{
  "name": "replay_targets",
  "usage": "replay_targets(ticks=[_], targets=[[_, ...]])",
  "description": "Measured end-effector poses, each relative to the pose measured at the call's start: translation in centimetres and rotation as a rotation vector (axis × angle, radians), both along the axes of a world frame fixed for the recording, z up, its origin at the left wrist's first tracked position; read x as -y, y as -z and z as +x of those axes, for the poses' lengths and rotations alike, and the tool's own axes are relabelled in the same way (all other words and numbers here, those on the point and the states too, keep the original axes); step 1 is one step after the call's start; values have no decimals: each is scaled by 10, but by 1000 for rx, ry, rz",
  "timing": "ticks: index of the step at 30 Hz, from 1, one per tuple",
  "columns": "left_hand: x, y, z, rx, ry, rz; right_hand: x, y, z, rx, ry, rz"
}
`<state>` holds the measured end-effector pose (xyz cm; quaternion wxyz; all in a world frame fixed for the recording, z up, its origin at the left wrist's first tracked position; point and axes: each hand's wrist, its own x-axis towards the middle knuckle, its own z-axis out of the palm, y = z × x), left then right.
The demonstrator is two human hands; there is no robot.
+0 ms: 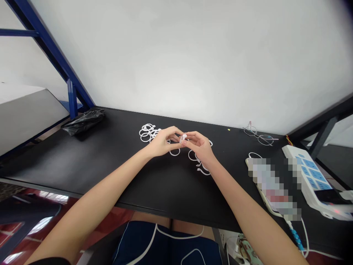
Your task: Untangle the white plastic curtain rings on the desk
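Note:
My left hand (pixel 164 141) and my right hand (pixel 199 145) meet over the middle of the black table (pixel 110 165). Together their fingertips pinch a small white plastic piece (pixel 183 138), which looks like the end of a white cable tie. A white loop (pixel 174 152) hangs below my left hand. Several closed white cable-tie loops (pixel 147 132) lie in a pile just left of and behind my left hand. More white loops (pixel 202 167) lie on the table under and beside my right wrist.
A crumpled black plastic bag (pixel 84 121) lies at the table's back left. Eyeglasses (pixel 259 136) rest near the wall at the right. A phone (pixel 271 189) on a white cable and a white power strip (pixel 311 180) occupy the right side. A blue metal frame (pixel 55 55) rises at left.

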<state>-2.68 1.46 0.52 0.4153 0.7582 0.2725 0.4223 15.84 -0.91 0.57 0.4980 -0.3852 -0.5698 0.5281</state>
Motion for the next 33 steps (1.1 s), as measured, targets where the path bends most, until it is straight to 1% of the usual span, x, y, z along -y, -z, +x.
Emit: replay_targets(ticks=[7,10,15,21,29,33], targets=[[1,-2,0,-5,-4,3,2,0,-2,-13,2,13],[1,-2,0,-18,-3,-5,1,2,-2,-16,15,-3],[2,-3,0,-59,11,26,-1,5,-2,-27,31,-35],[3,-5,0,-64,24,28,-1,4,-1,16,23,-25],[3,-4,0,-78,18,27,-1,2,0,60,20,-59],[2,-2,1,-63,35,-5,0,1,-1,76,26,-73]])
